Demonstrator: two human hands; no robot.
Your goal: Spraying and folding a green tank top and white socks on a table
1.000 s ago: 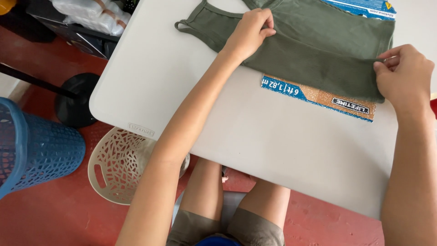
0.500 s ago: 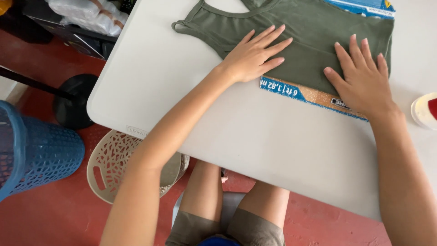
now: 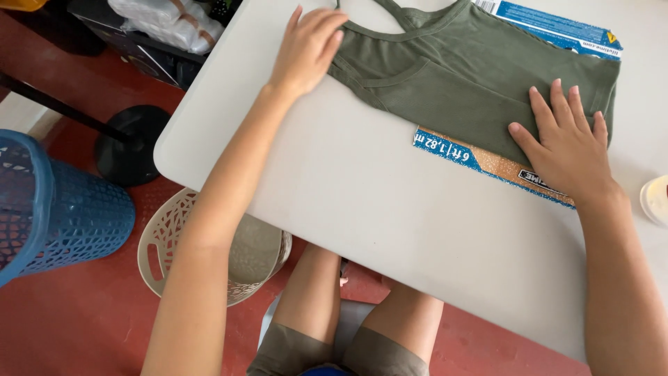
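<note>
Left hand flat on green tank top, white table

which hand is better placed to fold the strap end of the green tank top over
Probably the left hand: it rests right at the strap edge of the olive tank top on the white table. The right hand lies flat on the opposite end, pinning it.
</note>
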